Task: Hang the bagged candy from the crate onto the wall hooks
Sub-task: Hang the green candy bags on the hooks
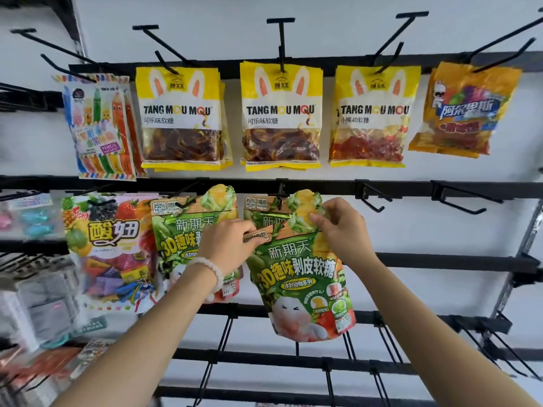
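Note:
I hold a green candy bag (296, 277) up by its top edge in front of the middle-row wall hook (281, 190). My left hand (227, 243) pinches the bag's top left corner. My right hand (342, 227) grips its top right part. Behind it another green bag of the same kind (264, 208) hangs on that hook. A third green bag (182, 230) hangs on the hook to the left, partly hidden by my left wrist. The crate is out of view.
The top row carries three yellow bags (280, 113), a pencil candy bag (100, 127) and an orange bag (464, 110). A fruit candy bag (108, 245) hangs at the left. Bare hooks (373, 198) jut out at the right and on the lower rails (293, 356).

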A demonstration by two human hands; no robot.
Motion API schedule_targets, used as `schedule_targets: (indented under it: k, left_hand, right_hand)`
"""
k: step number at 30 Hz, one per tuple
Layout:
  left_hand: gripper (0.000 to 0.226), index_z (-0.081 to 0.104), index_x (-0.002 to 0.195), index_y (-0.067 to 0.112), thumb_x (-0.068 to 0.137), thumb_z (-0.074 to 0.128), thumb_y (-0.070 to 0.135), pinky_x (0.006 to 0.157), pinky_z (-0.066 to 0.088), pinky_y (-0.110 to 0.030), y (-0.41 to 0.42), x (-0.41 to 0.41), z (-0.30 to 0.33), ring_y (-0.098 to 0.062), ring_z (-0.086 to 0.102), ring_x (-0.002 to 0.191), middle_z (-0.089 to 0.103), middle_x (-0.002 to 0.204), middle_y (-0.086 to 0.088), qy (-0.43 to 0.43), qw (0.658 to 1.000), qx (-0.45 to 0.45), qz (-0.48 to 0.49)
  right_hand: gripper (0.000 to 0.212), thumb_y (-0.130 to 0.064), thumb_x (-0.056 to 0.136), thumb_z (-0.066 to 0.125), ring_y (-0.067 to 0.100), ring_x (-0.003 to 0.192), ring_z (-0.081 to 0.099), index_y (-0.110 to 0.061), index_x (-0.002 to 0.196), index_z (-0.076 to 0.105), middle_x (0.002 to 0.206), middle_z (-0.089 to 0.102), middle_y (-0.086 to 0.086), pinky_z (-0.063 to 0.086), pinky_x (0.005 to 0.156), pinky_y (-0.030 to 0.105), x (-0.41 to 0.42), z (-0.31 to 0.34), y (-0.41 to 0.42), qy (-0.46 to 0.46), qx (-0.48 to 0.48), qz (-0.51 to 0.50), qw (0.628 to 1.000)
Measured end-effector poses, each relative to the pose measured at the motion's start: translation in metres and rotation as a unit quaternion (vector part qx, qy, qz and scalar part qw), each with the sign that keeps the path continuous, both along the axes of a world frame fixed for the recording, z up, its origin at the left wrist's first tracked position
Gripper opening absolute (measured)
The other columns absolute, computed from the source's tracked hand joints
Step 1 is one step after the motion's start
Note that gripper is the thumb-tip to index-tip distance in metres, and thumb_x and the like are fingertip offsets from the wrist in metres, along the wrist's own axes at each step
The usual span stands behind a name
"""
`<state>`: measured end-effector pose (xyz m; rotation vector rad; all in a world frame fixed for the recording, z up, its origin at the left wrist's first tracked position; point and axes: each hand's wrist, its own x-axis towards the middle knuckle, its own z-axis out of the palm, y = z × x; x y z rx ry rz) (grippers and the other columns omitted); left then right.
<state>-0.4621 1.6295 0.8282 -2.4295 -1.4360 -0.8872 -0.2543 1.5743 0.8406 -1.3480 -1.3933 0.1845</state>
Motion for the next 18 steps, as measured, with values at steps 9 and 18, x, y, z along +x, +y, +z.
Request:
schedule_targets:
  k: [9,18]
  left_hand:
    - [0.033,0.067,0.093,0.027,0.082,0.055,0.056,0.063,0.037,-0.026,-0.002,-0.009,0.036,-0.011,0.056,0.073,0.068,0.091,0.01,-0.025,0.995,0.096,0.026]
    - [0.036,0.066,0.095,0.029,0.083,0.051,0.059,0.071,0.045,-0.03,0.015,-0.003,0.033,-0.012,0.048,0.063,0.067,0.087,0.009,0.001,0.998,0.054,0.043]
  right_hand:
    - [0.028,-0.029,0.085,0.065,0.009,0.069,0.049,-0.012,0.104,0.054,0.077,0.05,-0.006,0.038,0.055,0.017,-0.005,0.019,0.004,0.04,0.04,-0.019,0.998]
    - [0.035,-0.029,0.086,0.063,0.012,0.076,0.049,-0.009,0.112,0.053,0.089,0.053,0.0,0.038,0.054,0.016,-0.002,0.02,0.016,0.015,0.003,-0.044,0.999]
